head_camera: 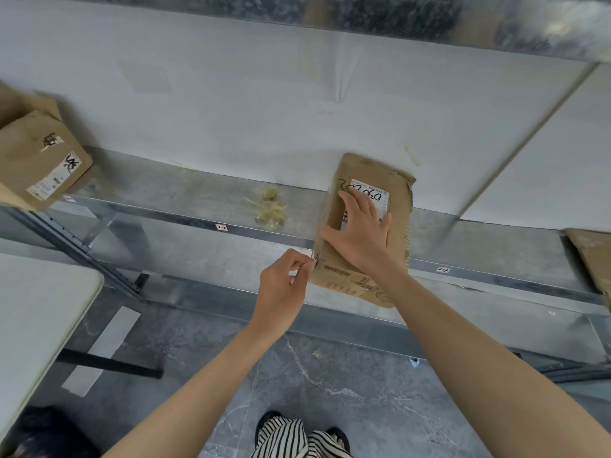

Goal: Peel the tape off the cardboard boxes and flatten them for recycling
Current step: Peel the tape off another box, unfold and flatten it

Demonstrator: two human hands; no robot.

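two grips are on one cardboard box [400, 223], which lies on the metal shelf [198, 193]. its far end is against the white wall and its near end juts out over the shelf's front rail. my right grip [358, 233] lies open and flat on top of the box, fingers spread and pressing down. the fingertips reach onto the white shipping label [375, 190], which has black marker scribble on it. my left grip [281, 289] is closed in a pinch, thumb and fingertips together on a bit of clear tape [313, 258] at the box's near left corner. the tape is thin and blurred, so i cannot tell how much of it is lifted.

left of the box, on the same shelf and apart from it, sits a yellowish wad of peeled tape [268, 206]. a second cardboard box [39, 160] with its own label stands well off at the shelf's left end. a flat piece of cardboard [591, 256] shows at the right edge. a white bench [33, 309] fills the lower left, over a grey marbled floor [330, 375].
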